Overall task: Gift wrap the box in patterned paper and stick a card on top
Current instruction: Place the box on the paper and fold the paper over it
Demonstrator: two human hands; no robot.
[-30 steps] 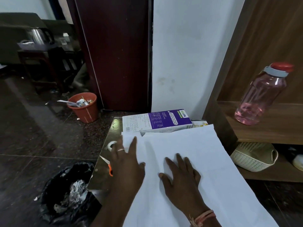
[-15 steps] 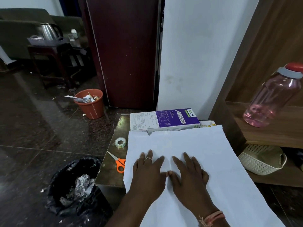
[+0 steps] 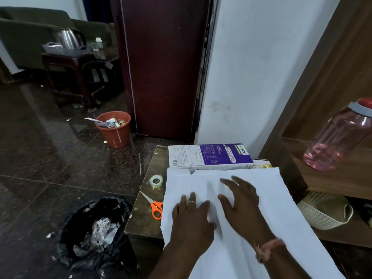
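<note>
A purple-and-white box (image 3: 210, 157) reading "CHIEF" and "ECOLINK" lies lengthwise left to right at the desk's (image 3: 145, 218) far edge, frame centre. Below it, both hands, left (image 3: 192, 222) and right (image 3: 244, 210), rest flat, fingers spread, on white paper (image 3: 281, 208), holding nothing.

Bare paper (image 3: 267, 198) lies open right of the hands; the box (image 3: 209, 157) blocks the far edge, while tape (image 3: 156, 180) and scissors (image 3: 154, 204) crowd the bench (image 3: 145, 222) strip left, seemingly passable.
</note>
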